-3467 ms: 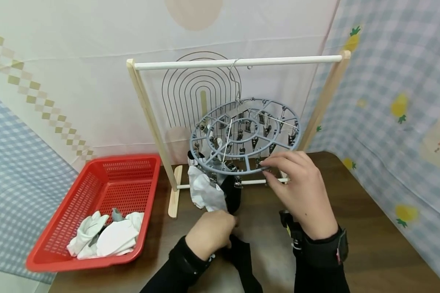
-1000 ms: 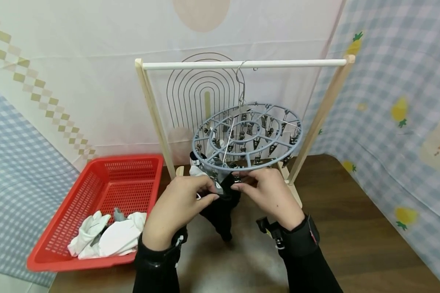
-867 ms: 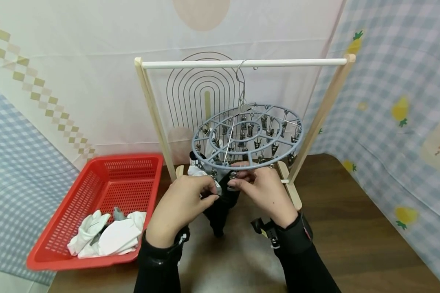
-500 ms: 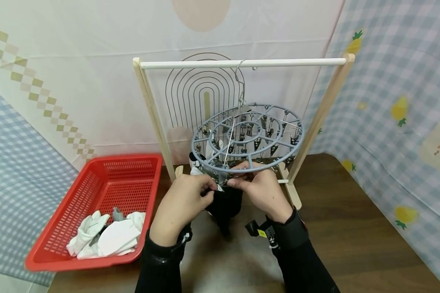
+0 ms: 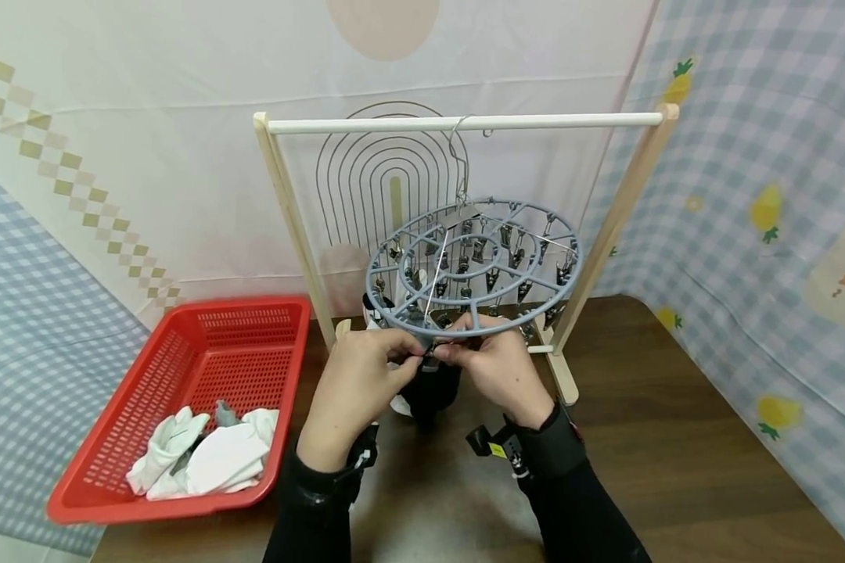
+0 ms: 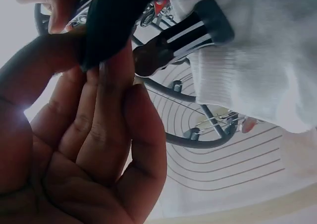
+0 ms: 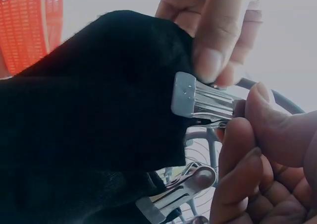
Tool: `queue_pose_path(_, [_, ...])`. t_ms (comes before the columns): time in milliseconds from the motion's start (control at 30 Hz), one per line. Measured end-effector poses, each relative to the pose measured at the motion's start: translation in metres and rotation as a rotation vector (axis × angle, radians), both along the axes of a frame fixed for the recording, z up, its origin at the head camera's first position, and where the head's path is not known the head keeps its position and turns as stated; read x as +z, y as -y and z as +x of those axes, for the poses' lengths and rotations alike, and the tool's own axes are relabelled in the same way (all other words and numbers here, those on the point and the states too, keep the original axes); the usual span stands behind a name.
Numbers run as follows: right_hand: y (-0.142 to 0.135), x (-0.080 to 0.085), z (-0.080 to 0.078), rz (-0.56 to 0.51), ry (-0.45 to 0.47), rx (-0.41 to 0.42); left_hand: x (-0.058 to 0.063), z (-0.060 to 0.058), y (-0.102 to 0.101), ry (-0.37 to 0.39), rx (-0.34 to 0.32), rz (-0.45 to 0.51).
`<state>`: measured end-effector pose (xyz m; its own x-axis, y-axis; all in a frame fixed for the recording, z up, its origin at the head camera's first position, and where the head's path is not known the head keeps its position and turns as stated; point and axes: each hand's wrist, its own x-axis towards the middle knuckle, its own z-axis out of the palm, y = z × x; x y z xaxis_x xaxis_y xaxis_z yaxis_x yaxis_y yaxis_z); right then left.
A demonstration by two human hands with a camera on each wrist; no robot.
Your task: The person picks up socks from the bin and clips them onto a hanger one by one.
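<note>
My left hand [image 5: 362,383] pinches the top edge of a black sock [image 7: 99,100] just under the front of a round blue-grey clip hanger [image 5: 458,335]. Close beside it, my right hand [image 5: 500,367] holds the handle end of a metal clip [image 7: 213,100] between thumb and finger. The clip's pale tip lies over the sock's edge in the right wrist view. Below it, another clip [image 7: 178,194] grips dark fabric. A white sock [image 6: 247,65] hangs from a clip [image 6: 190,38] in the left wrist view. The hands partly hide the hanging socks in the head view.
The hanger hooks over the white bar [image 5: 535,120] of a wooden stand, with several clips dangling from its rings. To the left stands a red plastic basket [image 5: 292,375] with white and grey socks [image 5: 225,457] in it. Patterned cloth covers the walls behind and beside the brown table [image 5: 711,469].
My left hand has raised the black sock from the table to the hanger. My right hand has moved left to a clip there, and both hands have drawn closer together.
</note>
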<state>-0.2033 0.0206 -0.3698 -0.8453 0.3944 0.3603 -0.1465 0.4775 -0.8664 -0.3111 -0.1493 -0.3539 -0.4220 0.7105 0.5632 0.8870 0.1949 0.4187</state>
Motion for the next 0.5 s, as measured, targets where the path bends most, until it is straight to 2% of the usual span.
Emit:
queue_pose_path(100, [-0.001, 0.001, -0.001, 0.032, 0.009, 0.008, 0.001, -0.001, -0.001, 0.037, -0.008, 0.011])
queue_pose_path(233, [-0.001, 0.003, 0.0, 0.112, 0.091, 0.063, 0.003, -0.004, -0.001, 0.069, -0.013, -0.017])
queue_pose_path(333, [0.001, 0.006, 0.005, 0.242, 0.181, 0.083, 0.004, -0.005, 0.0, 0.067, -0.001, -0.053])
queue_pose_path(400, [0.004, 0.01, 0.01, 0.372, 0.236, 0.101, 0.004, -0.006, 0.003, 0.066, 0.014, -0.077])
queue_pose_path(500, [0.008, 0.02, 0.026, 0.553, 0.262, 0.174, 0.005, -0.006, 0.007, 0.058, 0.052, -0.104])
